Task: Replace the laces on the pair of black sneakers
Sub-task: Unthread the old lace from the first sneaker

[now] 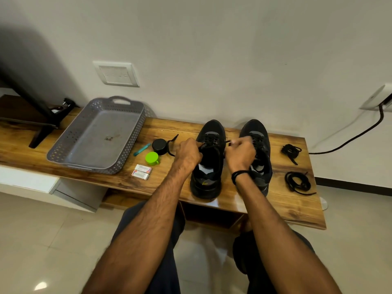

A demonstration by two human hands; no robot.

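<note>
Two black sneakers stand side by side on a wooden bench (244, 206), toes toward the wall. Over the left sneaker (209, 166) my left hand (189, 152) pinches a black lace at the eyelets. That lace's loose end (171, 145) trails off to the left past my wrist. My right hand (241, 152) pinches the same lace's other end between the two shoes. The right sneaker (257, 134) is partly hidden behind my right wrist. Two loose coiled black laces lie to the right, one further back (290, 150), one nearer (298, 183).
A grey perforated tray (99, 136) sits at the bench's left. Between it and the shoes lie a black round tin (159, 146), a green cap (152, 158), a teal pen-like stick (141, 150) and two small boxes (141, 171). A black cable (350, 139) runs along the floor at right.
</note>
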